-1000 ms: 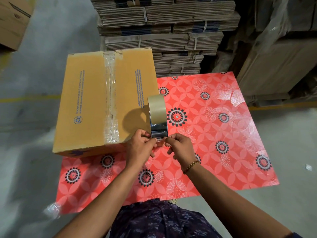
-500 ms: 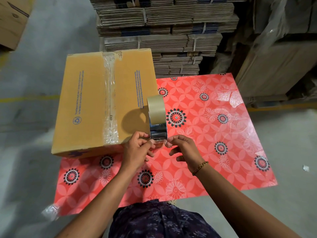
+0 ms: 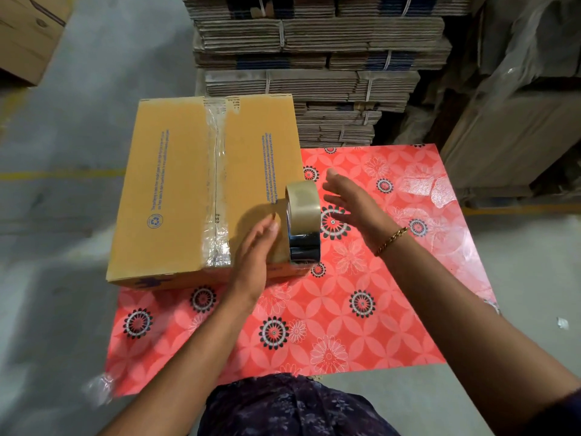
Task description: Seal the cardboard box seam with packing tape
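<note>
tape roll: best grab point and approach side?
Judging by its pose, pinch the tape roll across its two flat side faces, coming from above. It stands on edge at the box's right near corner, curved band facing up and toward the camera. The open left hand and right hand already flank those faces; the roll's far side is hidden.

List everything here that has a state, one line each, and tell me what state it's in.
Cardboard box: closed, centre seam covered by clear tape.
Packing tape roll: standing on edge at the box's right side, not gripped.
Left hand: open, beside the roll.
Right hand: open, fingers spread, apart from the roll.
Flat cardboard stacks: bundled with straps.
</note>
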Motion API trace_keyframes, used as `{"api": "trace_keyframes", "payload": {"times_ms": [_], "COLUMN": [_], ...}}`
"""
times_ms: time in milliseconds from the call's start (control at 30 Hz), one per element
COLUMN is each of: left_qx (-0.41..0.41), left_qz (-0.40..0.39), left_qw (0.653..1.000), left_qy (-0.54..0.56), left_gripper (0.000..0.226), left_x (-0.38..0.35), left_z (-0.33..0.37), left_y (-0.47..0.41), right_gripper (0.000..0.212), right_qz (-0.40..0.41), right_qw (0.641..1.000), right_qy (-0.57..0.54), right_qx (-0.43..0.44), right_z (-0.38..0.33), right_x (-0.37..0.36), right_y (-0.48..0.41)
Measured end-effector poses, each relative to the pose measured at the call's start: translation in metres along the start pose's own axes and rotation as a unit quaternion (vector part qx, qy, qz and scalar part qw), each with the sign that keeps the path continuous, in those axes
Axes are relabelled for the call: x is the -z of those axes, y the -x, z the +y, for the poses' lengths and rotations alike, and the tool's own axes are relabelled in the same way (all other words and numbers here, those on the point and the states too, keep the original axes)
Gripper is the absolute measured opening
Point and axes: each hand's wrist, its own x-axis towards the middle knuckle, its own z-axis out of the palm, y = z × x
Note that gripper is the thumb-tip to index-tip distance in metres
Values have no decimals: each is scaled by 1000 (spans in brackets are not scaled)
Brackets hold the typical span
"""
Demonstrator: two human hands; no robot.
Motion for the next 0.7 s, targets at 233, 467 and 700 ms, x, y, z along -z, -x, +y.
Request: {"api": "trace_keyframes", "payload": {"times_ms": [233,467,700], "left_qx": [48,68,77], "left_qz": [-119,-134,-148], "left_qw": [986,985,983], "left_qy": [107,86,79], "left_gripper": [27,53,49], "left_x": [-21,-26,-73], "left_z": [27,4,-5], "left_y": [-15,-30,-40], "right_gripper": [81,71,65], "right_qz": [-51,-42,-18], "right_qw": [989,985,987], "right_qy": [-126,-162,-162], "right_qx": [-53,-31,-2], "right_z": [48,48,57], "right_x": [-28,-37,4], "right_y": [7,12,11]}}
